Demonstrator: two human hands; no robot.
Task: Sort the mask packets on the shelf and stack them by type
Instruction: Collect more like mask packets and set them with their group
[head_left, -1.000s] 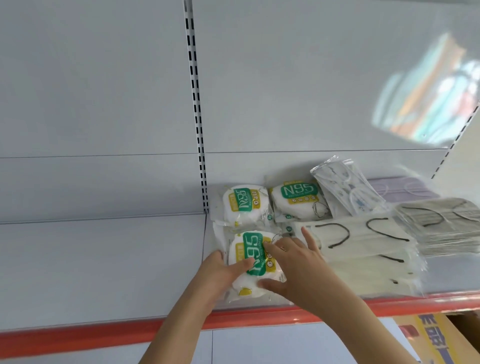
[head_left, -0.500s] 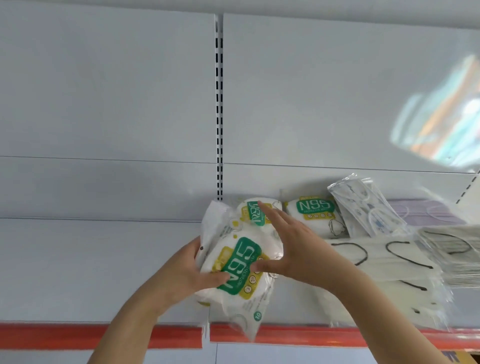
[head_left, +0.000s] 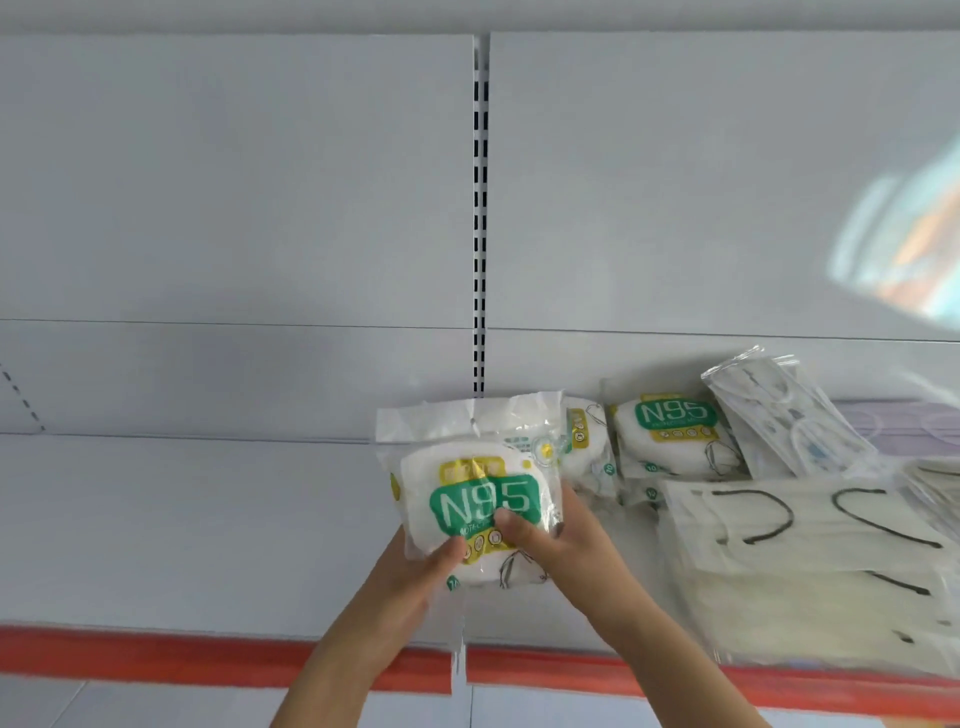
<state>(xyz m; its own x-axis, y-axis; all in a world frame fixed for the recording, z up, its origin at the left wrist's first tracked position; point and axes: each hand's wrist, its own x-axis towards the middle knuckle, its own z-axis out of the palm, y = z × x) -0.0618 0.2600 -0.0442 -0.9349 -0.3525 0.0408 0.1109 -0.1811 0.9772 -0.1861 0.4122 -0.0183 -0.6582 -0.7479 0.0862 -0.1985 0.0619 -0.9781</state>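
Gripping crinkly N95 packet (head_left: 478, 493), left hand (head_left: 410, 571), right hand (head_left: 561, 545)

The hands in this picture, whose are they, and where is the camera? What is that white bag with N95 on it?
There is no machine here. A person wears a camera on their head, so you see their own two arms reaching forward. The left hand and the right hand both hold one N95 mask packet, fingers curled round it, lifted above the white shelf with the red front edge. Behind it, two more N95 packets lie at the back. To the right lie a clear packet of white masks and a stack of pale masks with black ear loops.
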